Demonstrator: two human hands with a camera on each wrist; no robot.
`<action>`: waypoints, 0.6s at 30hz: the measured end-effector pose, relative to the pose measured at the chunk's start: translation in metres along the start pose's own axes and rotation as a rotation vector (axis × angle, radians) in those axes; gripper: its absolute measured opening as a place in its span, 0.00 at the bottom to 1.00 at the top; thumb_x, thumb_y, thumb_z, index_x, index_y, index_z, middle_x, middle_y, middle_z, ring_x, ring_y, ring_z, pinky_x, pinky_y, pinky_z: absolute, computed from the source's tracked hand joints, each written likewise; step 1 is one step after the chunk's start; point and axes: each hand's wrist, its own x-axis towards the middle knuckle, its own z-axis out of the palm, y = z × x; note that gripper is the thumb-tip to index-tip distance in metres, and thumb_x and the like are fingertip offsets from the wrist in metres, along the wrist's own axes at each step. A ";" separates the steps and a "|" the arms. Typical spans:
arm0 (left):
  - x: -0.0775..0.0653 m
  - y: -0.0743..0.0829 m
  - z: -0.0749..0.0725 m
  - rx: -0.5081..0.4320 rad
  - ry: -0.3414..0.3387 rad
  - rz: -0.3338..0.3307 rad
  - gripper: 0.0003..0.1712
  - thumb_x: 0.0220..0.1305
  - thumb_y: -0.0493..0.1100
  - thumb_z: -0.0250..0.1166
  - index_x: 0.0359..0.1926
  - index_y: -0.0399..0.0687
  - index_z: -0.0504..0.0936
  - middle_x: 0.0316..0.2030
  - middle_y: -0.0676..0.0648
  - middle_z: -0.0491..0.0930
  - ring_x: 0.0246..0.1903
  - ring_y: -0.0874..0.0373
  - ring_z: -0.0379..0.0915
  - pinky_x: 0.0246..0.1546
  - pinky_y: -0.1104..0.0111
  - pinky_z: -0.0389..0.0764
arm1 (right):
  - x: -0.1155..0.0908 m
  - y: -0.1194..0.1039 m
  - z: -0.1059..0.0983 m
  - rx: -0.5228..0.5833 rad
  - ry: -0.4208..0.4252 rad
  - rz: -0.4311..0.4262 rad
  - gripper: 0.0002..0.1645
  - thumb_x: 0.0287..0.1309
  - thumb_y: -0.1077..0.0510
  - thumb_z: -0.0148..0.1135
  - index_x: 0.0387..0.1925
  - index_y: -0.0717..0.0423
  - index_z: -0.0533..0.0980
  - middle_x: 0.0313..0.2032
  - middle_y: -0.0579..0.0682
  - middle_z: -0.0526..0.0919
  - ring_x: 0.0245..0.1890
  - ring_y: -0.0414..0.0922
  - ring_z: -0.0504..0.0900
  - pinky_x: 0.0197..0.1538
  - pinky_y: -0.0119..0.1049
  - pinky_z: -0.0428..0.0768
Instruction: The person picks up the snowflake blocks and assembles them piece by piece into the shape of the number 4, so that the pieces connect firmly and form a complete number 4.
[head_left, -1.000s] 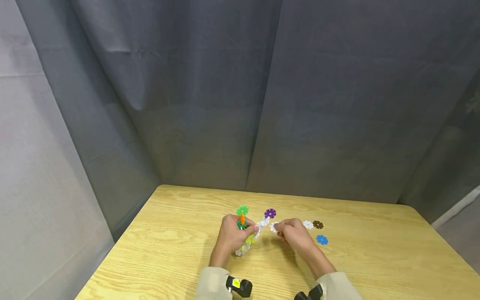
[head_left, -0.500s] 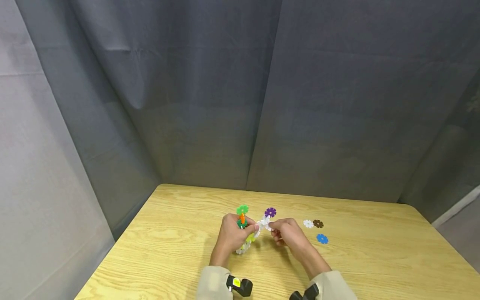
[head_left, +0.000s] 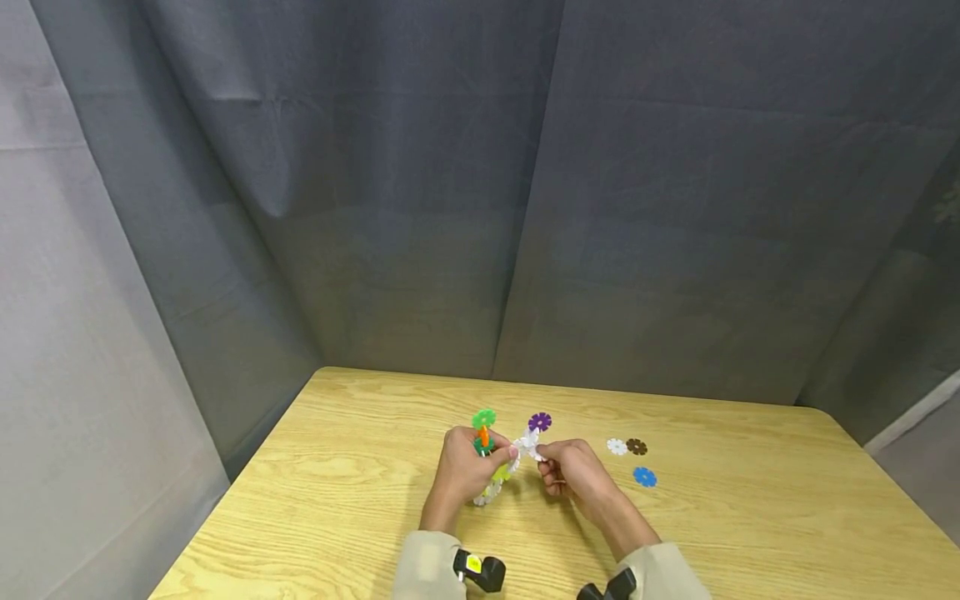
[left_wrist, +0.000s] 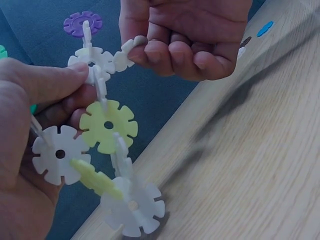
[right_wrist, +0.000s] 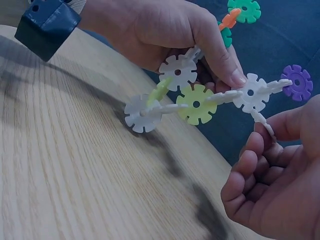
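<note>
A chain of notched plastic discs, linked slot to slot, hangs from my left hand. Thumb and fingers of that hand pinch it near a white disc. Below run yellow discs and white ones; at the upper ends are a green disc, an orange one and a purple one. Between thumb and index finger, my right hand pinches another white disc, seen edge-on, its inner edge at the rim of the chain's white disc. How deep the slots engage cannot be made out.
To the right on the wooden table lie a loose white disc, a brown disc and a blue disc. Grey curtains hang behind the table.
My right hand has moved left with its white disc, from apart to touching the chain, and holds it there. The left hand keeps its grip almost in place.
</note>
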 end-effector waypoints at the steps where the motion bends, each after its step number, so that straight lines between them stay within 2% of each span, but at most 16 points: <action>1: 0.000 0.000 0.000 -0.001 0.002 0.001 0.05 0.59 0.38 0.74 0.28 0.42 0.88 0.24 0.54 0.84 0.19 0.65 0.67 0.21 0.72 0.71 | 0.000 0.000 0.000 0.005 0.003 0.003 0.12 0.68 0.62 0.51 0.31 0.67 0.75 0.23 0.52 0.74 0.21 0.42 0.69 0.28 0.35 0.71; 6: 0.000 0.000 0.001 0.003 0.008 -0.003 0.05 0.58 0.38 0.75 0.28 0.42 0.88 0.25 0.53 0.84 0.20 0.65 0.69 0.23 0.72 0.71 | 0.000 -0.001 0.001 0.020 0.011 0.010 0.13 0.69 0.62 0.52 0.33 0.69 0.75 0.23 0.52 0.74 0.22 0.42 0.70 0.28 0.35 0.71; 13: -0.001 0.001 0.001 0.009 0.020 -0.007 0.04 0.58 0.37 0.74 0.28 0.42 0.88 0.26 0.54 0.85 0.22 0.65 0.71 0.25 0.72 0.73 | 0.001 0.002 0.003 0.011 0.005 0.019 0.13 0.69 0.61 0.50 0.29 0.62 0.74 0.22 0.52 0.75 0.21 0.43 0.70 0.28 0.36 0.71; 18: -0.001 0.001 0.001 -0.001 0.026 -0.018 0.04 0.58 0.38 0.74 0.28 0.43 0.88 0.27 0.54 0.85 0.23 0.64 0.72 0.25 0.71 0.74 | 0.000 0.001 0.005 -0.002 -0.004 0.029 0.14 0.70 0.60 0.49 0.29 0.62 0.74 0.23 0.52 0.75 0.22 0.43 0.70 0.28 0.36 0.71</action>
